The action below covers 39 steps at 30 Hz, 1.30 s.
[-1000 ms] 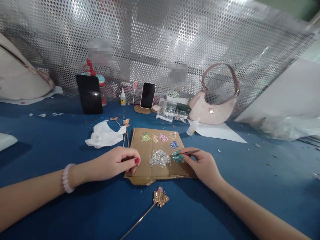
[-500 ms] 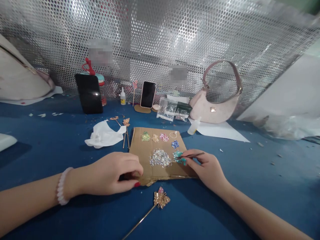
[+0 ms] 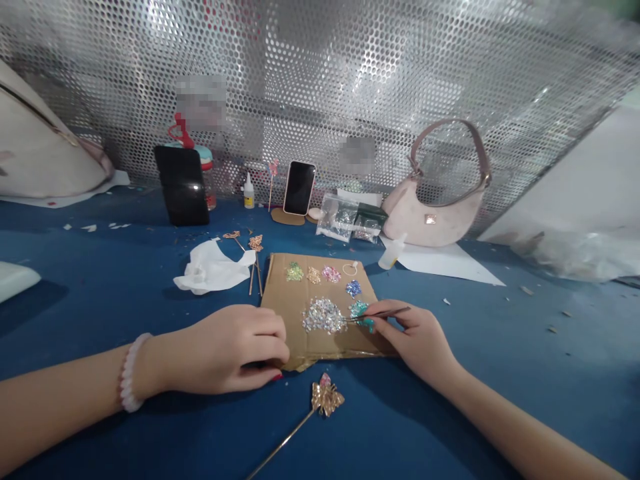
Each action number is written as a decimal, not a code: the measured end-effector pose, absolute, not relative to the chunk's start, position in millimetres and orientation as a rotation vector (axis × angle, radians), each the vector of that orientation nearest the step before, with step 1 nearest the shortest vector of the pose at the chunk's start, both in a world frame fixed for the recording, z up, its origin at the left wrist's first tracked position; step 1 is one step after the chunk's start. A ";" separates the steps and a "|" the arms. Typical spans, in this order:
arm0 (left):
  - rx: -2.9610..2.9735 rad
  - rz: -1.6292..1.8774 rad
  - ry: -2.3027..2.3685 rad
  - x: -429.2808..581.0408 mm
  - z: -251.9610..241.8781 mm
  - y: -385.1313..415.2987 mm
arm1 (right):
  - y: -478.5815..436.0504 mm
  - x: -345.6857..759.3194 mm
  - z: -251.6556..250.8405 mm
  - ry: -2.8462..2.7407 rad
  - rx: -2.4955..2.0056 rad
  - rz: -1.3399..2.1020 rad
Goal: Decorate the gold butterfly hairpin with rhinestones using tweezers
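Observation:
A brown cardboard sheet [image 3: 290, 333] lies on the blue table, carrying small piles of coloured rhinestones and a larger silver pile [image 3: 323, 315]. My left hand [image 3: 235, 350] is curled, fingers pressed on the cardboard's near left edge. My right hand [image 3: 417, 337] pinches thin tweezers [image 3: 380, 313], whose tips point at the teal pile [image 3: 359, 309] beside the silver one. A gold butterfly hairpin [image 3: 325, 398] on a long stick lies just in front of the cardboard, between my hands.
White tissue [image 3: 213, 270] and two more hairpins [image 3: 255, 257] lie left of the cardboard. Behind stand a dark tablet [image 3: 181, 185], a phone [image 3: 299, 189], glue bottles [image 3: 247, 192], bags of stones [image 3: 337, 219] and a pink handbag [image 3: 435, 213] before a perforated metal screen.
My left hand slid toward me from the cardboard's middle left to its near edge and curled down. The right hand stayed with the tweezers at the teal pile.

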<state>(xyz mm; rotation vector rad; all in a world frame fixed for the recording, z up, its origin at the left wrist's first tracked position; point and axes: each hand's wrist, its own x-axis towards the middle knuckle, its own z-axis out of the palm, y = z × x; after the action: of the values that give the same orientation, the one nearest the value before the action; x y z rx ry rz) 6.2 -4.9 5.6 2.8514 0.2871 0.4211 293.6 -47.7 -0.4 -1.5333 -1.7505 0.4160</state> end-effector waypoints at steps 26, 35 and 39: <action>3.141 0.504 0.082 -5.4 6.9 -10.6 | -56.3 291.1 0.8 -1.726 -1.484 0.472; 3.107 0.415 0.086 -5.1 8.4 -11.8 | -63.1 289.1 2.0 -1.748 -1.462 0.533; 3.100 0.405 0.080 -4.8 8.2 -11.7 | -64.6 289.8 0.4 -1.719 -1.462 0.563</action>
<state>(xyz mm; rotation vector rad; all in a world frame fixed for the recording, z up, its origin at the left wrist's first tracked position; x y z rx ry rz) -4.8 -11.7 8.2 3.0997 0.0799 0.4046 289.8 -64.6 0.4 -1.4617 -1.7188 0.5629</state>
